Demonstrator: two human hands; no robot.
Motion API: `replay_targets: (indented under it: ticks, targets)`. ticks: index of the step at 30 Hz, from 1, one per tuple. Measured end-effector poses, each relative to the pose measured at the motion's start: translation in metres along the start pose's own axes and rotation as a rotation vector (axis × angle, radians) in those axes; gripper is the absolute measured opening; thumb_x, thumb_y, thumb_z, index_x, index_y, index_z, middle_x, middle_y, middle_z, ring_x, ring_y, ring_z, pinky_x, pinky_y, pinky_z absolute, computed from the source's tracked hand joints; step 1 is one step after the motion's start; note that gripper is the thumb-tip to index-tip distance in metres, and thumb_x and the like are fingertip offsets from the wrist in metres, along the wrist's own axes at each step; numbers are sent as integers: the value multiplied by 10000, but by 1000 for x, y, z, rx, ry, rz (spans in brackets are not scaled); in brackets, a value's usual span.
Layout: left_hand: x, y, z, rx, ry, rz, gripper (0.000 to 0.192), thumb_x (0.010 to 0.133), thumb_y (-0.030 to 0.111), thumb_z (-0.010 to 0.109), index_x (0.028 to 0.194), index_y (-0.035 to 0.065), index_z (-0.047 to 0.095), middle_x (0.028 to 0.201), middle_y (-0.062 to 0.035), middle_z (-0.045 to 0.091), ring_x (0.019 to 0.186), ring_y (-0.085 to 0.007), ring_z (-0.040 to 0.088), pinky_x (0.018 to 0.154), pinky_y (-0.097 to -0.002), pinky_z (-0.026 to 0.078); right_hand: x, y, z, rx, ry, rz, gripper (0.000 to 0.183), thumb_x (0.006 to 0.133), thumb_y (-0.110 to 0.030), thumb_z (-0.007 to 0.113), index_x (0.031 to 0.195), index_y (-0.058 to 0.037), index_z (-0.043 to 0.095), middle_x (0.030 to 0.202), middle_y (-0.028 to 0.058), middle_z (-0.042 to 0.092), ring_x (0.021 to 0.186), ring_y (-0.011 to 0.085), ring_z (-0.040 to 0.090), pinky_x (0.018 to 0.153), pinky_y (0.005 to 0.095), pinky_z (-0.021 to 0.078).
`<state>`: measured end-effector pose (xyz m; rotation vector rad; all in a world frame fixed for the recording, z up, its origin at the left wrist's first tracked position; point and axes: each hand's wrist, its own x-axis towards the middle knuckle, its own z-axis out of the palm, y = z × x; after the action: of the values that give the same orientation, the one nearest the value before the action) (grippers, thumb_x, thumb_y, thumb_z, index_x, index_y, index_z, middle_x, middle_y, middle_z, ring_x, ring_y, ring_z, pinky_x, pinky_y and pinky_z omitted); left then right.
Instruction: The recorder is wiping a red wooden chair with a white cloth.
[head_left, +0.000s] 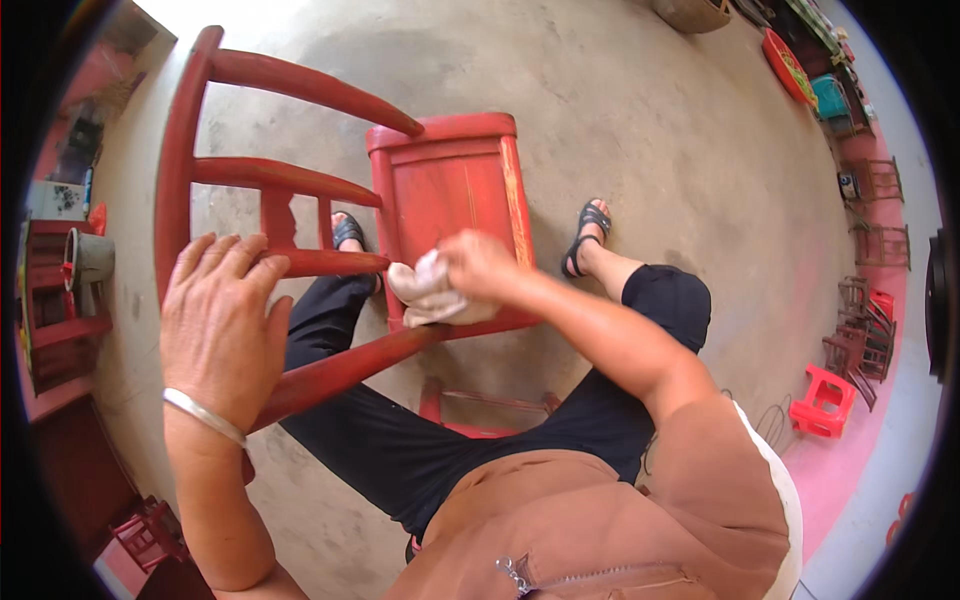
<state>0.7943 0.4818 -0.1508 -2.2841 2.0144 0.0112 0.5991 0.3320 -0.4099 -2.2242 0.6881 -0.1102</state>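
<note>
A red wooden chair (450, 195) stands between my knees, with its seat facing up and its slatted back to the left. My left hand (225, 322) grips the top rail of the chair back (178, 165), fingers over the rail and a pale bangle at the wrist. Bunched under my right hand (484, 270) is a whitish cloth (431, 292), pressed onto the near left part of the seat. Blur softens the right hand's outline. Red paint is worn to bare wood along the right edge of the seat.
Below me, part of another red wooden seat (480, 431) shows. A red plastic stool (823, 401) and several small wooden chairs (855, 330) line the right wall. At left, a grey bucket (90, 259) stands by red furniture. A red basin (787, 67) is at far right.
</note>
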Motion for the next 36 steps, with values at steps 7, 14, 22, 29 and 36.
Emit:
replay_targets:
  ticks: [7, 14, 22, 29, 36]
  targets:
    - [1, 1, 3, -28, 18, -36, 247, 717, 38, 674, 961, 36, 639, 1156, -115, 620, 1139, -339, 538, 1071, -438, 343, 93, -6, 21, -361, 175, 161, 726, 774, -286, 621, 1416, -77, 356, 1506, 120, 301, 1417, 341, 205, 1097, 570, 235]
    - [-1, 0, 5, 22, 95, -14, 225, 685, 28, 689, 902, 26, 631, 1103, -119, 621, 1093, -349, 537, 988, -426, 390, 2, -15, 60, -304, 258, -167, 597, 680, -103, 671, 1256, -140, 520, 1285, 52, 474, 1183, 290, 426, 873, 464, 418]
    - [-4, -7, 8, -27, 121, 58, 188, 696, 35, 700, 864, 31, 615, 1036, -116, 618, 1037, -343, 544, 966, -423, 394, -69, 12, 26, -379, 165, -213, 367, 712, -157, 664, 1075, -188, 617, 1177, -27, 588, 1128, 232, 514, 827, 428, 429]
    - [1, -15, 16, -18, 82, 88, 148, 732, 54, 673, 846, 37, 579, 1003, -109, 617, 995, -325, 567, 983, -427, 385, -37, 66, -48, -482, 456, -121, 538, 675, -53, 637, 1200, -99, 528, 1214, 89, 561, 1084, 321, 527, 905, 438, 448]
    - [3, -20, 21, -21, 108, 122, 84, 771, 84, 659, 805, 36, 598, 933, -97, 637, 956, -290, 585, 934, -394, 404, -80, 53, 7, -422, 311, 28, 498, 679, -92, 653, 1161, -67, 531, 1173, 116, 545, 1071, 338, 515, 907, 445, 452]
